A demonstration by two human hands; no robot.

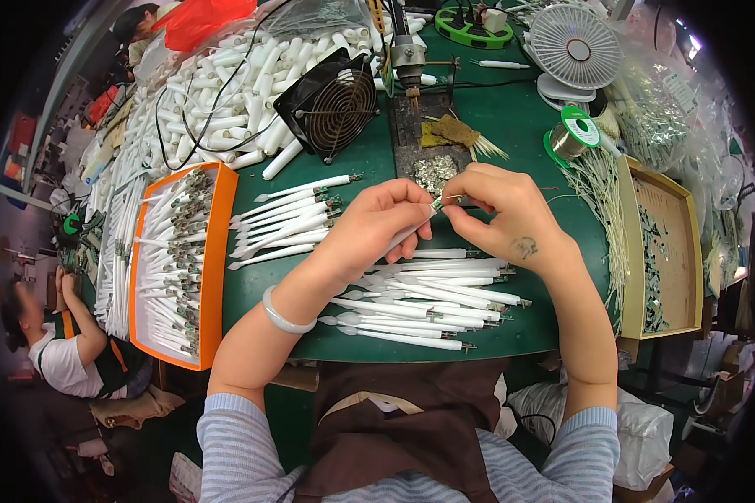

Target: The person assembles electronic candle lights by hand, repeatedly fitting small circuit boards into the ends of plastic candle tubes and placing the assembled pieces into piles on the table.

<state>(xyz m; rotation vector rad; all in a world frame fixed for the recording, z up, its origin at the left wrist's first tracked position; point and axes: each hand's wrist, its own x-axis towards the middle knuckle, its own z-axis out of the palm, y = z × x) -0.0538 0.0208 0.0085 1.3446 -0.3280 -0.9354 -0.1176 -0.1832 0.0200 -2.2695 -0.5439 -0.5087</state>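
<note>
My left hand is closed round a slim white candle-shaped light stick, its wired end pointing up and to the right. Close by, my right hand pinches a thin wire at that end; the fingertips partly hide the joint. Below both hands lies a pile of similar white light sticks with flame-shaped tips and small circuit ends. Another row of these sticks rests left of my left hand. Just beyond the fingers sits a heap of silvery solder scraps.
A soldering iron on a stand rises behind my hands, beside a black fan. An orange box of sticks stands left. To the right are a solder spool, a white fan, wires and a shallow box. A co-worker sits far left.
</note>
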